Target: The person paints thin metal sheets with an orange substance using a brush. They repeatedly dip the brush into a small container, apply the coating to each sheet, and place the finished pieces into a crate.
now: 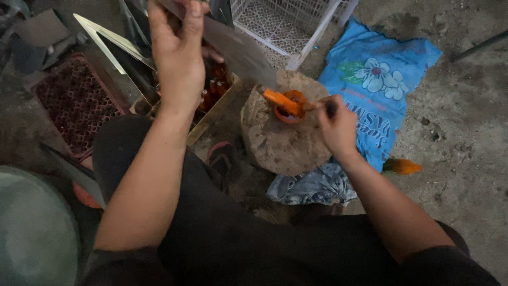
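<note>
My left hand (177, 50) is raised and gripping the handle of a big cleaver (238, 47), whose wide blade slants down toward a round wooden chopping block (283, 143). On the block lie an orange carrot-like piece (280, 99) and a reddish round slice (290, 112). My right hand (336, 124) rests at the block's right edge, its fingers pinching the end of the orange piece to hold it down. The cleaver's handle is hidden inside my left fist.
A blue printed sack (378, 85) lies right of the block, a crumpled grey cloth (312, 185) below it. A white plastic crate (288, 24) stands behind. A box of orange pieces (214, 90) and a dark red crate (74, 103) sit left. One orange piece (402, 167) lies on the concrete floor.
</note>
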